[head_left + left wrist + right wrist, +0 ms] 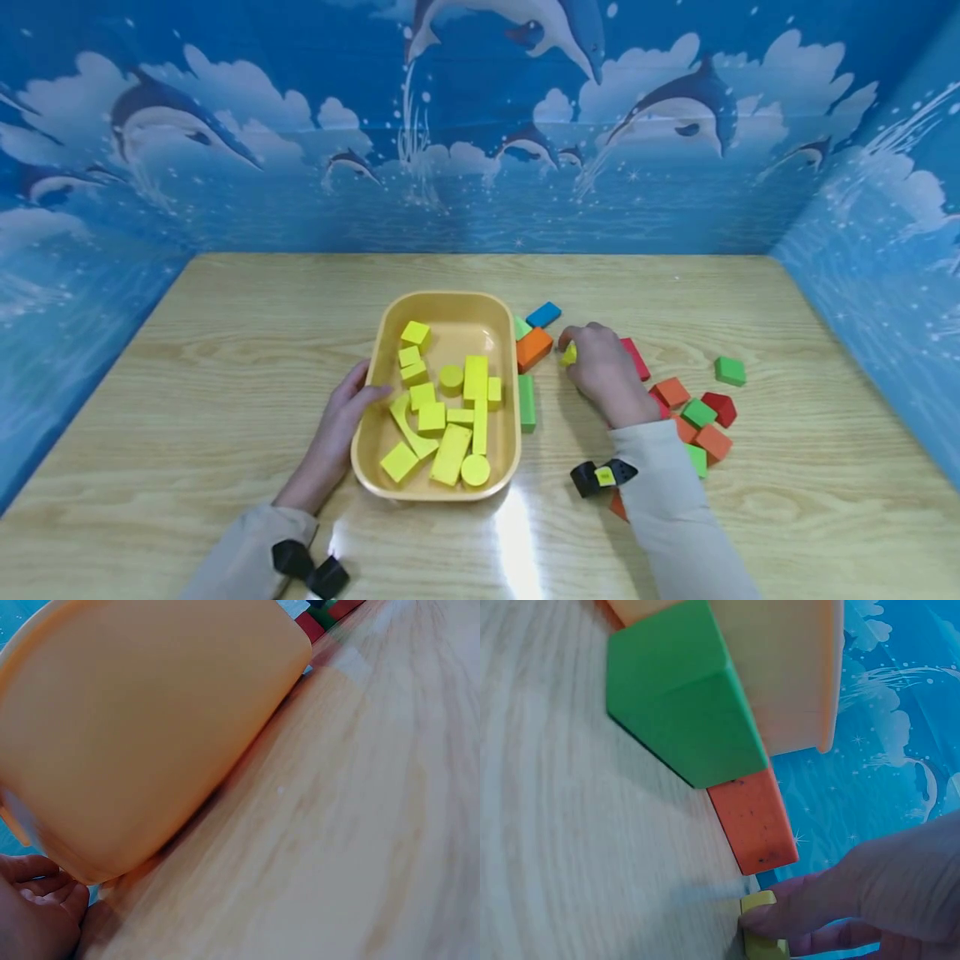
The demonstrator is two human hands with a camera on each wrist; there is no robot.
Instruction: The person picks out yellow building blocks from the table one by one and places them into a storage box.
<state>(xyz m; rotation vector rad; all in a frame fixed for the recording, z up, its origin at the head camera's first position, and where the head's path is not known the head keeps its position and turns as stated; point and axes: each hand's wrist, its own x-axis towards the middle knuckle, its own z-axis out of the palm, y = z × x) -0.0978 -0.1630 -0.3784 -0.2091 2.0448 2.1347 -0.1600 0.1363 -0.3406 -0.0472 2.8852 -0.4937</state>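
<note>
A tan plastic tray (450, 303) stands on the table with several yellow blocks (450, 454) inside: cubes, cylinders, an arch and bars. My left hand (341, 425) holds the tray's left side, its thumb over the rim and the other fingers along the outer wall. To the right of the tray, my right hand (606, 375) pinches a small yellow block (760, 941) between thumb and fingers, low over the table. An orange block (534, 349) lies between that hand and the tray, with a green block (527, 403) against the tray's right side.
A blue block (543, 314) lies behind the orange one. Right of my right forearm is a loose pile of red, orange and green blocks (699, 414), with one green block (730, 371) apart from it. A blue dolphin-print backdrop (480, 200) encloses the table.
</note>
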